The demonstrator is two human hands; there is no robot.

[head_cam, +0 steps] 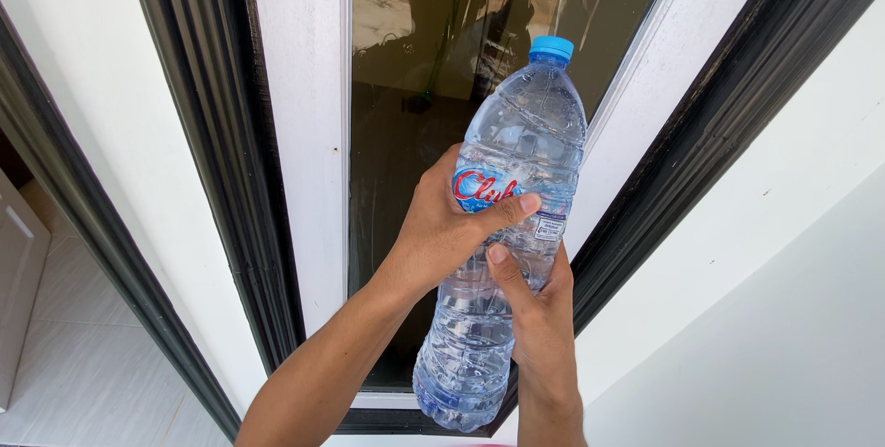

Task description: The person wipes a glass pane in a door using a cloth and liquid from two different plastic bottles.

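Observation:
A large clear plastic water bottle [525, 134] with a blue cap and a label band is held up in front of a window. It is full of water and tilts a little to the right, cap up. My left hand [442, 226] wraps around its middle over the label, thumb across the front. Just below that, my right hand [539, 304] grips the bottle from the right side. Both forearms rise from the bottom edge.
Behind the bottle is a dark glass pane [415, 88] in a white frame [300, 134] with black outer trim [212, 134]. White walls [793, 299] flank it. A tiled floor [74, 364] shows at lower left.

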